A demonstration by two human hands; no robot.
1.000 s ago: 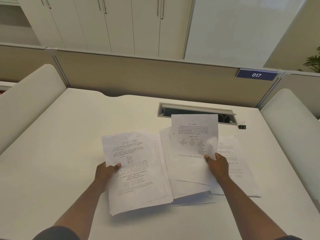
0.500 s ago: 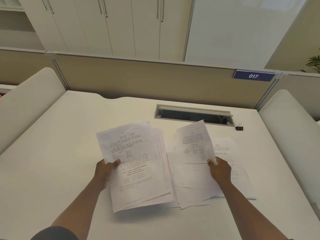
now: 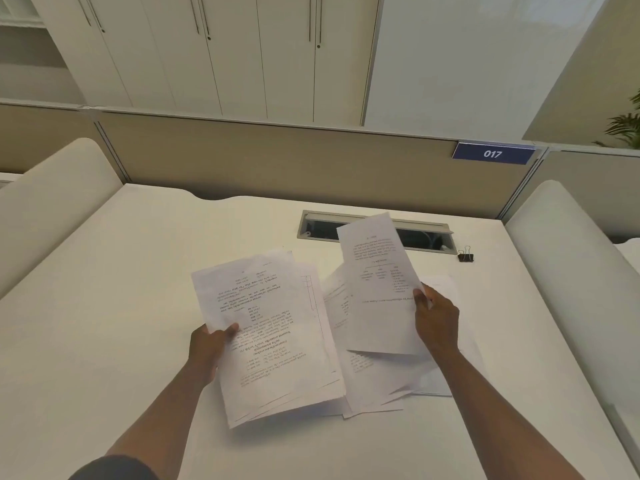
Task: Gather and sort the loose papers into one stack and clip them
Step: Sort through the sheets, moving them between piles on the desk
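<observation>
A: Our left hand (image 3: 211, 344) grips the gathered stack (image 3: 273, 337); our right hand (image 3: 437, 318) pinches one sheet (image 3: 377, 285), now lifted off the loose papers (image 3: 381, 379) on the worktop (image 3: 104, 323).
B: Sorting continues; binder clip (image 3: 465, 255) untouched.

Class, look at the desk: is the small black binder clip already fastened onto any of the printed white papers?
No, the small black binder clip lies alone on the white desk, apart from the printed white papers.

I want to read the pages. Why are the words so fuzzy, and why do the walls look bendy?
Head view: the print on the held sheet and the sheaf is too small and soft to read; the wide lens bows the partition; soft, even light, only a faint shadow under the papers.
</observation>
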